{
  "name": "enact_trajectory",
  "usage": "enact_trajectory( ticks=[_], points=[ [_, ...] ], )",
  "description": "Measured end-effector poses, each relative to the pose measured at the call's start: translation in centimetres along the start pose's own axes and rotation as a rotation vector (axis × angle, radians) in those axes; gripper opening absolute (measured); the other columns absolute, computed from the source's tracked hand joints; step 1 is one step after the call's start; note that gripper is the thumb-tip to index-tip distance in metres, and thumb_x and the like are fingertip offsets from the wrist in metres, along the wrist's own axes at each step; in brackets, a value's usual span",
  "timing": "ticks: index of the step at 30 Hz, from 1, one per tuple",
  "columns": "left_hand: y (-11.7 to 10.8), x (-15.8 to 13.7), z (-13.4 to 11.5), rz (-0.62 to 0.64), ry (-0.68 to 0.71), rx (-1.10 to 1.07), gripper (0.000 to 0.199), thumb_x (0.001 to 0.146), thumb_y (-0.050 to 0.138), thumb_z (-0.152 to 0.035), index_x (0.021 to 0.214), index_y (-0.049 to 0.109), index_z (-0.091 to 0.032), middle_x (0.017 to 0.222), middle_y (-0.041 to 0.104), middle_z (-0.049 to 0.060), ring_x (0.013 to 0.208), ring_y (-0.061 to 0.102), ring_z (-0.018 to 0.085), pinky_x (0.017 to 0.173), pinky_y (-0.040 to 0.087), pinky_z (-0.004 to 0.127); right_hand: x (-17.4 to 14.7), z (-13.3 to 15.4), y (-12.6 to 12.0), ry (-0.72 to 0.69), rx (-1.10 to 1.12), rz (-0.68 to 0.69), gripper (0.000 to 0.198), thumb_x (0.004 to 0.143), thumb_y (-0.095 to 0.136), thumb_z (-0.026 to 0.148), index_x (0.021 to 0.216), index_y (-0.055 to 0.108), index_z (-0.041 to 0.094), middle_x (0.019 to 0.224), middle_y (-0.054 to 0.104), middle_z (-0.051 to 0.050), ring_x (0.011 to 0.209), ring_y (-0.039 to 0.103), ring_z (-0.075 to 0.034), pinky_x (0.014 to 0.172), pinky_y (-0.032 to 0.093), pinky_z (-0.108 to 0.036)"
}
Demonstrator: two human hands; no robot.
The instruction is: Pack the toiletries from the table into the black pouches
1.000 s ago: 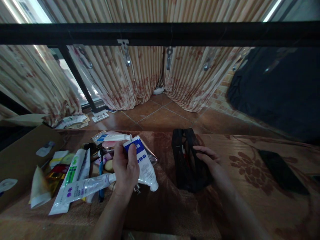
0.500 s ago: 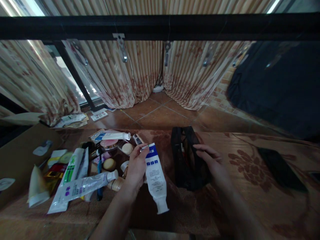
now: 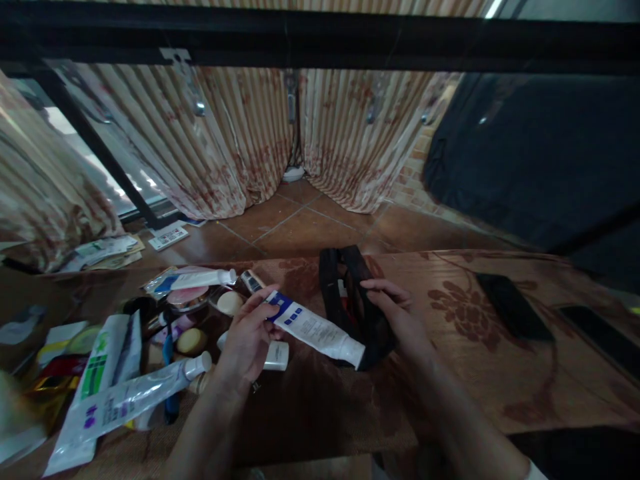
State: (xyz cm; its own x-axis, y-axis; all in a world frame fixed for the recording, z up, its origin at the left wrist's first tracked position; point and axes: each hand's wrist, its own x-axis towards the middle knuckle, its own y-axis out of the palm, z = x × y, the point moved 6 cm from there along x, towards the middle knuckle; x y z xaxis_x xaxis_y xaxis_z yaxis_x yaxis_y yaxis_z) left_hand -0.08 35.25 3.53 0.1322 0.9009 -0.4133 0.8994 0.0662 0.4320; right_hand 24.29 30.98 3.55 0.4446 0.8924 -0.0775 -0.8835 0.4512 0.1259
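A white squeeze tube with a blue end (image 3: 317, 333) is pinched at its flat end by the closed fingers of my left hand (image 3: 247, 333). It slants down to the right, and its white cap reaches in front of the black pouch (image 3: 329, 280). My right hand (image 3: 395, 313) is closed on the pouch's right edge. The pouch stands open at the top, with something red and white showing inside. Behind my left hand lies a small white bottle (image 3: 277, 355), partly hidden.
To the left are a clear tube with purple print (image 3: 135, 400), a green-striped tube (image 3: 97, 363), a blue-handled item (image 3: 170, 373), a round beige piece (image 3: 192, 341) and other cosmetics. Two dark phones (image 3: 515, 307) lie at right. A cardboard box (image 3: 30, 293) stands far left.
The tube has swung from hanging downward to slanting right, its cap now at the pouch's front. My view has turned right. The right hand stays on the pouch.
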Motion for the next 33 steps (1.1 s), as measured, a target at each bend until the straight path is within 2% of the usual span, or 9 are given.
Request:
enact_trajectory(
  ticks=[6, 10, 14, 18, 22, 25, 30, 33],
  points=[
    [0.1, 0.0, -1.1, -0.031, -0.039, -0.151, 0.029, 0.066, 0.054, -0.004, 0.091, 0.063, -0.015, 0.071, 0.066, 0.000, 0.054, 0.061, 0.010, 0.044, 0.048, 0.016, 0.3, 0.2, 0.2, -0.041, 0.067, 0.003, 0.014, 0.065, 0.070, 0.029, 0.077, 0.073, 0.023, 0.072, 0.066, 0.002, 0.061, 0.056, -0.012, 0.057, 0.042, -0.024],
    [-0.3, -0.3, -1.5, -0.121, -0.059, -0.261, 0.021, 0.068, 0.048, 0.001, 0.076, 0.061, -0.015, 0.065, 0.065, 0.001, 0.051, 0.060, 0.009, 0.047, 0.052, 0.017, 0.3, 0.4, 0.3, -0.067, 0.061, 0.013, 0.012, 0.066, 0.069, 0.028, 0.077, 0.073, 0.023, 0.071, 0.066, 0.002, 0.061, 0.056, -0.011, 0.057, 0.042, -0.023],
    [-0.3, -0.7, -1.0, -0.152, -0.115, -0.316, 0.026, 0.071, 0.047, 0.003, 0.082, 0.064, -0.014, 0.073, 0.069, 0.004, 0.062, 0.067, 0.012, 0.055, 0.057, 0.019, 0.2, 0.3, 0.5, -0.038, 0.097, 0.030, 0.012, 0.067, 0.069, 0.027, 0.078, 0.073, 0.023, 0.066, 0.065, 0.003, 0.055, 0.053, -0.010, 0.051, 0.040, -0.022],
    [0.5, -0.9, -0.9, -0.072, -0.081, -0.356, 0.028, 0.071, 0.048, 0.004, 0.084, 0.066, -0.013, 0.077, 0.071, 0.006, 0.069, 0.069, 0.014, 0.062, 0.060, 0.021, 0.2, 0.3, 0.7, -0.018, 0.136, 0.038, 0.012, 0.066, 0.070, 0.027, 0.077, 0.072, 0.022, 0.067, 0.067, 0.003, 0.055, 0.055, -0.010, 0.053, 0.042, -0.022],
    [1.0, -1.0, -0.5, 0.012, -0.109, -0.358, 0.026, 0.069, 0.049, 0.004, 0.080, 0.066, -0.013, 0.075, 0.070, 0.006, 0.065, 0.069, 0.013, 0.060, 0.059, 0.020, 0.2, 0.2, 0.8, 0.004, 0.146, 0.043, 0.013, 0.066, 0.070, 0.028, 0.077, 0.072, 0.021, 0.067, 0.067, 0.003, 0.055, 0.056, -0.010, 0.053, 0.043, -0.022],
    [1.0, -1.0, -0.1, 0.070, -0.127, -0.375, 0.026, 0.069, 0.054, 0.000, 0.085, 0.068, -0.014, 0.074, 0.070, 0.006, 0.064, 0.067, 0.012, 0.059, 0.058, 0.018, 0.2, 0.1, 0.9, 0.007, 0.144, 0.046, 0.014, 0.066, 0.070, 0.028, 0.078, 0.072, 0.022, 0.068, 0.067, 0.003, 0.055, 0.057, -0.011, 0.053, 0.043, -0.023],
    [1.4, -1.1, -0.2, 0.273, -0.030, -0.382, 0.035, 0.063, 0.072, -0.009, 0.097, 0.070, -0.019, 0.079, 0.069, 0.001, 0.062, 0.063, 0.010, 0.056, 0.056, 0.017, 0.1, 0.1, 0.9, -0.005, 0.140, 0.048, 0.013, 0.065, 0.070, 0.027, 0.077, 0.072, 0.021, 0.066, 0.066, 0.004, 0.053, 0.055, -0.009, 0.051, 0.041, -0.021],
    [1.5, -1.3, -0.3, 0.327, 0.021, -0.317, 0.037, 0.059, 0.077, -0.010, 0.094, 0.071, -0.021, 0.082, 0.069, 0.000, 0.060, 0.061, 0.008, 0.053, 0.054, 0.015, 0.1, 0.2, 0.9, -0.003, 0.132, 0.049, 0.013, 0.065, 0.071, 0.027, 0.076, 0.072, 0.021, 0.065, 0.066, 0.004, 0.052, 0.054, -0.009, 0.050, 0.041, -0.021]
  ],
)
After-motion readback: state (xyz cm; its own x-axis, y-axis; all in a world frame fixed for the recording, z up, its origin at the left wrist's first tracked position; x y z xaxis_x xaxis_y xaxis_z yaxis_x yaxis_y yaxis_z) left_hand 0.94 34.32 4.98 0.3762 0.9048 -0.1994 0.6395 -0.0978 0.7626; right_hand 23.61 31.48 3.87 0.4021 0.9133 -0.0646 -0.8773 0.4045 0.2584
